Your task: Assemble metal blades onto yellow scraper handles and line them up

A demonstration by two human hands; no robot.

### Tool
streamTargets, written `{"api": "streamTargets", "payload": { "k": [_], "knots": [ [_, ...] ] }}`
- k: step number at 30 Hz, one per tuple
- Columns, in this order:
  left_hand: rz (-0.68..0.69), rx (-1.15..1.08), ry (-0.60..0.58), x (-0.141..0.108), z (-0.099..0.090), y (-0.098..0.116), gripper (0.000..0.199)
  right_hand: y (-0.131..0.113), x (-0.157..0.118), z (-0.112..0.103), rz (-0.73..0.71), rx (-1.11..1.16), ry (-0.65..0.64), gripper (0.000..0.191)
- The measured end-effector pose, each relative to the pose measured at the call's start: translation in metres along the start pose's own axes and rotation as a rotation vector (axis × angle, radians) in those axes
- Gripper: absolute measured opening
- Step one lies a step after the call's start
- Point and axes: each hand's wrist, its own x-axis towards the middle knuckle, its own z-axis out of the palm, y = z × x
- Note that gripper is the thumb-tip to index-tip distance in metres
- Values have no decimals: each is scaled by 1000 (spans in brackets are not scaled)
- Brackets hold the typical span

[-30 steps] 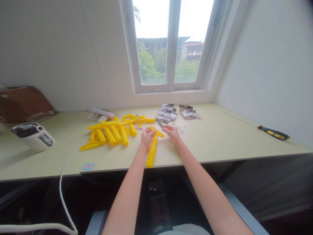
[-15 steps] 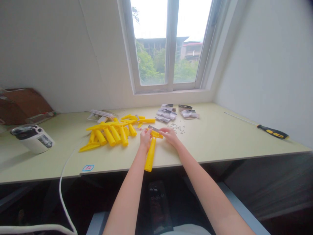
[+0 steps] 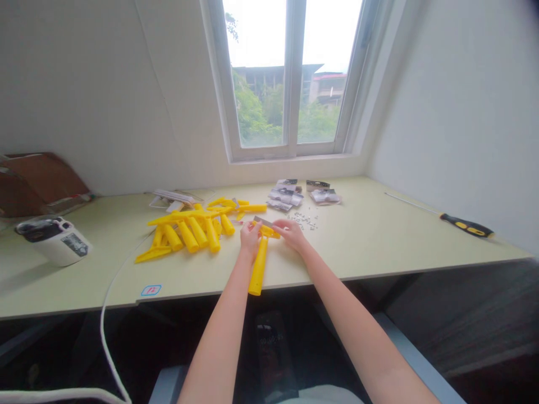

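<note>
My left hand (image 3: 250,237) grips the left end of the head of a yellow scraper-like tool (image 3: 258,266). At the right end of that head, the fingers of my right hand (image 3: 291,232) are closed on it. A thin grey metal blade (image 3: 263,222) lies along the head between my hands. The tool's handle points down toward me, past the table's front edge. To the left lies a pile of yellow tools (image 3: 196,227). Small metal pieces (image 3: 305,220) are scattered just beyond my right hand.
Plastic packets (image 3: 284,195) and more packets (image 3: 325,194) lie near the window. A long screwdriver (image 3: 466,225) rests at the right. At the left are a white-and-black bottle (image 3: 63,244), a brown box (image 3: 44,182) and a white cable (image 3: 103,322).
The whole view has shifted very slightly. Both hands keep their hold on the yellow tool, with no clear movement.
</note>
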Motion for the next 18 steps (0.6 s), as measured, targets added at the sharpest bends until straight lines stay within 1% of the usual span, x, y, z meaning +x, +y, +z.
{"api": "streamTargets", "payload": {
  "k": [5, 8, 13, 18],
  "knots": [
    [-7, -39, -5, 2, 0, -2, 22, 8, 2, 1, -56, -26, 71, 22],
    [-30, -60, -19, 1, 0, -1, 20, 9, 2, 1, -74, -51, 107, 25],
    [-67, -100, 17, -1, 1, 1, 15, 2, -1, 2, -147, -84, 33, 23],
    [-102, -138, 50, -2, 1, 4, 17, -1, -2, 3, -142, -92, -6, 22]
  ]
}}
